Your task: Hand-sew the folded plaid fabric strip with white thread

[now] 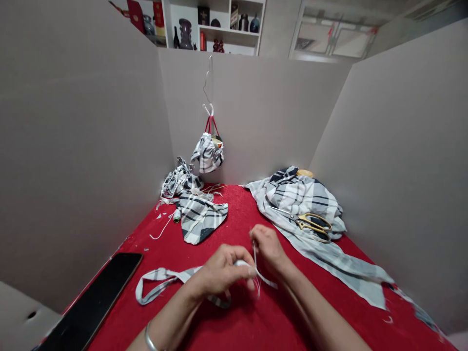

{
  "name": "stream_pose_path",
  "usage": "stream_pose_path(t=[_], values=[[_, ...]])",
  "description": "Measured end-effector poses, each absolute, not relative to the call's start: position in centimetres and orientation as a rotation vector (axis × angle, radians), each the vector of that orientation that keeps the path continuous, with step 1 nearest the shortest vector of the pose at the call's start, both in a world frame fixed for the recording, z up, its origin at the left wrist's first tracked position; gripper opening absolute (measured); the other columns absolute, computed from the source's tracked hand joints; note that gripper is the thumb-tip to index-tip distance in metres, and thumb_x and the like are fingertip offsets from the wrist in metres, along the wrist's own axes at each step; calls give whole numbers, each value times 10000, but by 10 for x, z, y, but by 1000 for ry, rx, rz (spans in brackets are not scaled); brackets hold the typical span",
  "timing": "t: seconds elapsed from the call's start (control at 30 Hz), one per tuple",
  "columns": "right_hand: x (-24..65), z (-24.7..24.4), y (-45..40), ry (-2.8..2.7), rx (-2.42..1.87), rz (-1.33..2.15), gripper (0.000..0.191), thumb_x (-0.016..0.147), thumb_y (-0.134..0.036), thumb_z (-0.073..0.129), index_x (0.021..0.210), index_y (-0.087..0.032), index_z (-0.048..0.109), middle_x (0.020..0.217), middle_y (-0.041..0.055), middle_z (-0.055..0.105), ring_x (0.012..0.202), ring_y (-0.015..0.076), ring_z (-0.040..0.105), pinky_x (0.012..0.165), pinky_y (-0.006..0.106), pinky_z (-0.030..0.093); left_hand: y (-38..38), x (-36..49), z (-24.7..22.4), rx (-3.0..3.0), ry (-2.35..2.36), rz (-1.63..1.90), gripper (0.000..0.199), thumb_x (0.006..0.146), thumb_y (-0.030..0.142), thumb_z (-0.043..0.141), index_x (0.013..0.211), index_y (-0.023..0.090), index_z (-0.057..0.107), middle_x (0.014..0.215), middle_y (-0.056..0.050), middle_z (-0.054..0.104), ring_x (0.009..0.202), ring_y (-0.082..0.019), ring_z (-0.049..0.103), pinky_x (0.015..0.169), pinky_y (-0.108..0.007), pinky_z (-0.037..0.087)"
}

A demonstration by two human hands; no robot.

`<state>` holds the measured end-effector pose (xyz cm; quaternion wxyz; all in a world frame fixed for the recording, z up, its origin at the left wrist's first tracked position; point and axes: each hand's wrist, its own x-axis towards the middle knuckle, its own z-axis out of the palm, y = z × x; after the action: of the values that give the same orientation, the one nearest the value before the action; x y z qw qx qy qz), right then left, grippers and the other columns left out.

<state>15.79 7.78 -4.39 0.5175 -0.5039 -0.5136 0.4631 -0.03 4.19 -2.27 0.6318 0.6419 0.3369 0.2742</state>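
Note:
A narrow strip of white-and-grey plaid cloth (pixel 156 274) lies in a loop on the red cloth and runs up under my left hand (pixel 227 267). That hand is closed, thumb and fingers pinching the strip near its end. Slightly farther off, my right hand (pixel 268 244) is closed too, its fingertips gripping a thin white cord (pixel 255 254) pulled upward from the left fingertips. A short tail of white strip and some loose threads (pixel 258 287) hang below the fingers. How the cord joins the strip is hidden by my fingers.
Gold-handled scissors (pixel 315 225) rest on a plaid cloth heap (pixel 303 195) at right. A cut plaid piece (pixel 203 219), a thread spool (pixel 177 216) and scraps (pixel 179 180) lie at left. A black phone (pixel 97 297) sits front left. A plaid pouch (pixel 209 153) hangs on the back panel.

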Motion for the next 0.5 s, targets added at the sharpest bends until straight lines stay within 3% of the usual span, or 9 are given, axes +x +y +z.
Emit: stream_pose_path(t=[0.1, 0.2, 0.3, 0.5], values=[[176, -40, 94, -1036, -1168, 1129, 178, 661, -336, 525, 600, -201, 428, 494, -67, 430, 367, 52, 272, 342, 171, 179, 44, -3, -23, 1445, 731, 692, 158, 738, 282, 630, 747, 129, 593, 599, -24, 659, 458, -70, 432, 459, -182, 292], [202, -25, 88, -965, -1085, 1213, 250, 626, -350, 637, 667, -201, 441, 582, -57, 491, 354, 21, 235, 324, 141, 186, 51, -9, -26, 1363, 743, 838, 183, 757, 303, 622, 749, 131, 559, 550, 12, 601, 418, -47, 364, 422, -175, 220], [231, -13, 72, -931, -1017, 1268, 280, 664, -358, 662, 644, -207, 427, 529, -92, 374, 343, 10, 139, 303, 118, 131, 56, -13, -30, 1270, 720, 827, 202, 757, 321, 622, 747, 140, 531, 487, 60, 514, 369, -31, 270, 389, -183, 151], [294, -13, 70, -563, -1086, 901, 225, 724, -80, 594, 601, -202, 451, 483, -79, 343, 342, 39, 281, 313, 125, 224, 55, -19, -25, 1246, 712, 794, 206, 725, 312, 640, 718, 132, 541, 452, 64, 493, 354, -24, 257, 379, -187, 133]])
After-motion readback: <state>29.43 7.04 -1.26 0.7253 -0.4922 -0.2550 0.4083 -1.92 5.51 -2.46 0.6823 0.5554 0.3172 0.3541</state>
